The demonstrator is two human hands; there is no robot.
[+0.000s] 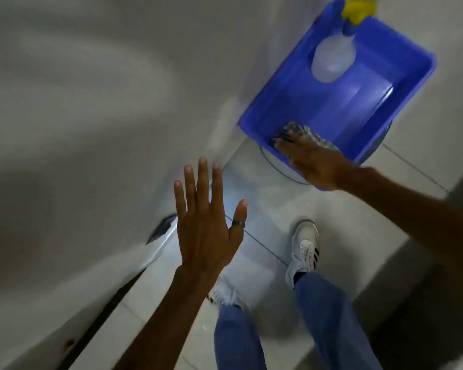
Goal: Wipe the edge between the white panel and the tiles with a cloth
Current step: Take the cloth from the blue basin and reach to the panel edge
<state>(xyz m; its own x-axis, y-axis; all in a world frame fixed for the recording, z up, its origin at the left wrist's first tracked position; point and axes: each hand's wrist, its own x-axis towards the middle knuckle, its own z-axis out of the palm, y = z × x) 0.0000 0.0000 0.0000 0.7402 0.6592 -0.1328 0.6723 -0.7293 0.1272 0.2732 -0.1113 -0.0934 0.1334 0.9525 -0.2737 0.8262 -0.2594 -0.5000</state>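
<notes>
Down on the pale tiled floor stands a blue plastic tub, just beside the white panel that fills the left of the view. The right hand reaches over the tub's near rim, fingers spread and laid on a grey checked cloth that lies bunched in the near corner of the tub; the fingertips touch the cloth, but the frame is blurred and I cannot tell whether they have closed on it. Farther back in the tub lies a pale spray bottle with a blue neck, and something yellow sits at the tub's far edge, too smeared to name.

The left hand is released, flat and wide open, all fingers stretched, thumb out to the side with a dark ring on it. It hovers in front of the lower edge of the white panel, holding nothing; whether the palm touches the panel is not clear.

The edge between panel and tiles runs diagonally from the lower left up toward the tub, showing as a dark gap under the panel. Below, two legs in blue jeans and white trainers with dark stripes stand on the tiles
</notes>
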